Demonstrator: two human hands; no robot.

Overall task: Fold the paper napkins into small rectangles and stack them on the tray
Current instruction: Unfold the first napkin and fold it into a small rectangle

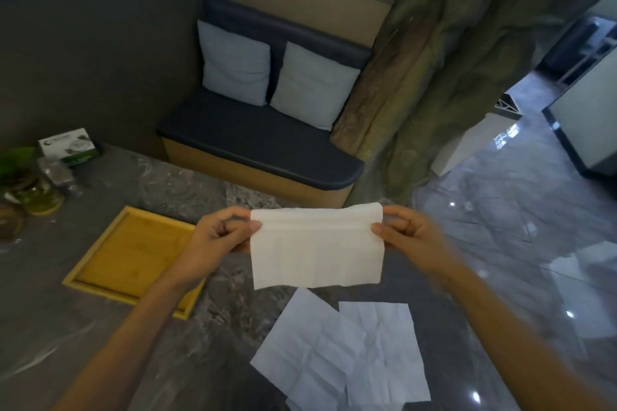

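I hold a white paper napkin (317, 248) up in the air above the grey marble table (160, 327). Its top strip is folded over. My left hand (222, 232) pinches its upper left edge and my right hand (405, 232) pinches its upper right edge. Below it, unfolded white napkins (337, 350) lie flat and overlapping on the table near its front right. A wooden tray (100, 264) with nothing visible in it sits on the table to the left, partly hidden by my left forearm.
At the table's far left stand a small green and white box (70, 147), a clear wrapped item (56, 173) and round green and brown objects (30, 187). Beyond the table is a dark bench (260, 143) with two pillows. Glossy floor lies to the right.
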